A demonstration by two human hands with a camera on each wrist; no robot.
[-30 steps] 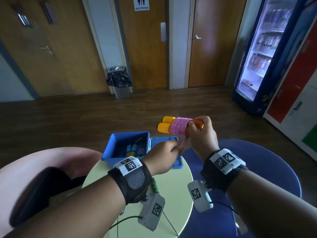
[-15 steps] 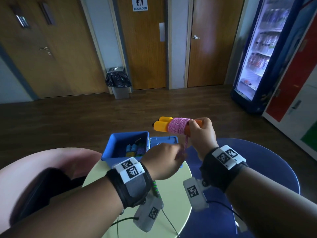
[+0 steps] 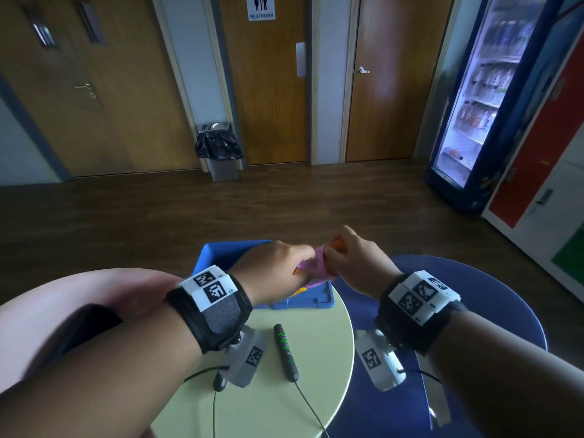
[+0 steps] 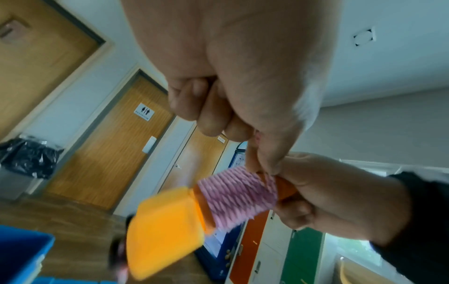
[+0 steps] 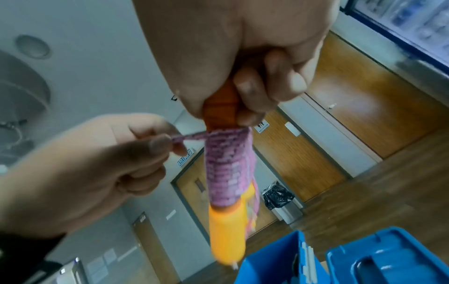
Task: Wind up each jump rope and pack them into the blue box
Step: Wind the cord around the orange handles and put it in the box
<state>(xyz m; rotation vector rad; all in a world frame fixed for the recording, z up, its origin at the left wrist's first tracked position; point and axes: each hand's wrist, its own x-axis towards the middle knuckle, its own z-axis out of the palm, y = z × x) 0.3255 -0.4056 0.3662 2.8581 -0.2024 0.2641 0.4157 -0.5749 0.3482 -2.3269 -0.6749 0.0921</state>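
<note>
My right hand (image 3: pixel 331 251) grips the orange handles of a jump rope bundle (image 3: pixel 316 270) with pink rope wound round them. It hangs over the open blue box (image 3: pixel 221 251), yellow ends (image 5: pixel 226 236) pointing down. My left hand (image 3: pixel 303 257) pinches the loose pink rope end (image 5: pixel 192 136) beside the coil (image 4: pixel 238 196). The box's inside is hidden behind my left hand. A second rope's black and green handle (image 3: pixel 284 346) lies on the pale green round table (image 3: pixel 316 368), and its thin cord trails toward me.
The box's lid (image 3: pixel 316 300) lies flat to the right of the box. A pink chair (image 3: pixel 79 298) stands left of the table and a blue chair (image 3: pixel 474 295) right. A bin (image 3: pixel 221 153) and a drinks fridge (image 3: pixel 483 90) stand far off.
Both hands have dropped lower, over the box. The bundle has tipped from level to yellow ends down. My left hand has closed in on the coil with the rope end.
</note>
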